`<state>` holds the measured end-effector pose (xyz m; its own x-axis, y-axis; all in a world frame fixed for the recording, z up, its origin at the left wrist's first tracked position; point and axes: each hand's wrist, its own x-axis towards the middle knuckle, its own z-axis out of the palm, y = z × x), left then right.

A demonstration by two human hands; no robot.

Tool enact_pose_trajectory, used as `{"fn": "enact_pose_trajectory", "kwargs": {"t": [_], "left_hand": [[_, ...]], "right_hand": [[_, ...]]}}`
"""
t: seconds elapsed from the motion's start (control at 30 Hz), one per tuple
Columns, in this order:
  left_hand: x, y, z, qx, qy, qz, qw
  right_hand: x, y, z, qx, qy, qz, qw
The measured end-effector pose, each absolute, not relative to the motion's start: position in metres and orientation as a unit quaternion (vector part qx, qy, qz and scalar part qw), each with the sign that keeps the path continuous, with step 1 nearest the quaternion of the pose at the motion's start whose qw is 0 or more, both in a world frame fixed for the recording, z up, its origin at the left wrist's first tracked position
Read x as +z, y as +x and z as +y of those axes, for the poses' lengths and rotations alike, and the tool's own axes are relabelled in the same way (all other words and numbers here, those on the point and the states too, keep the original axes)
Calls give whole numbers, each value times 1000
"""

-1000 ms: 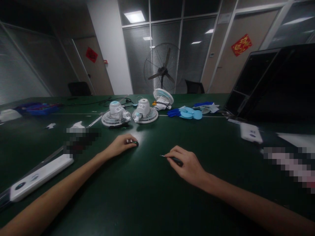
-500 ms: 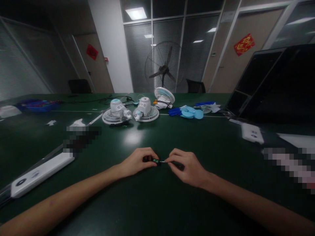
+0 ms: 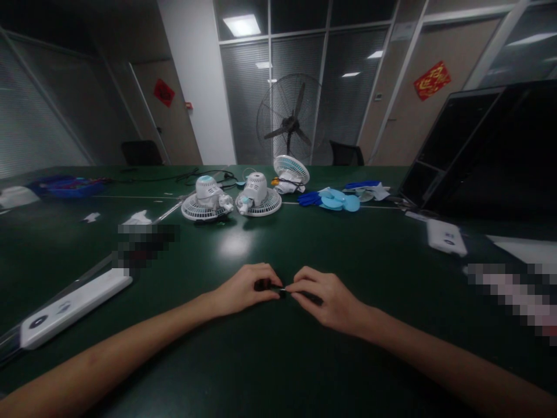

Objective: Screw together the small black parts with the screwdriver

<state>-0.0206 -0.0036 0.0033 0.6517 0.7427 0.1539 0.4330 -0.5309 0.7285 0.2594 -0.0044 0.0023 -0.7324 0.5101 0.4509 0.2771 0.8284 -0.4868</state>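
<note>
My left hand [image 3: 249,288] is closed around a small dark part [image 3: 263,284], most of it hidden by the fingers; its kind is too small to make out. Held in my right hand [image 3: 325,296] is a slim screwdriver-like tool [image 3: 312,298], with a dark handle and a thin silver shaft. The shaft's tip points left and meets the dark part between the two hands, low over the green tabletop [image 3: 261,366]. Whether the tip sits in the part or only against it, I cannot tell.
Farther back stand white fans [image 3: 258,197] and light-blue fan blades [image 3: 339,199] beside blue gloves [image 3: 308,198]. A white device [image 3: 76,307] lies at left, another white device [image 3: 446,237] at right. A large black screen [image 3: 491,151] rises at right; a blue tray [image 3: 73,187] sits far left.
My right hand has shifted slightly left, bringing the tool closer to my left hand. The green face of the dark part, visible before, no longer shows.
</note>
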Motion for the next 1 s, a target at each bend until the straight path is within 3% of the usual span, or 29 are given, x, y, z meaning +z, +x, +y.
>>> {"fn": "enact_pose_trajectory", "kwargs": {"t": [0.23,0.47,0.77,1.0], "left_hand": [[5,-19,-4,228,868,331,293],[6,-18,-5,230,873,323,284],[5,-18,-6,219,887,302,271],[5,-18,-9,217,890,305,262]], "right_hand": [[4,259,-5,194,-209,-922,262],[2,261,-7,163,-212,-912,310],[3,259,-6,187,-204,-923,267],[0,259,-4,184,-208,-917,287]]}}
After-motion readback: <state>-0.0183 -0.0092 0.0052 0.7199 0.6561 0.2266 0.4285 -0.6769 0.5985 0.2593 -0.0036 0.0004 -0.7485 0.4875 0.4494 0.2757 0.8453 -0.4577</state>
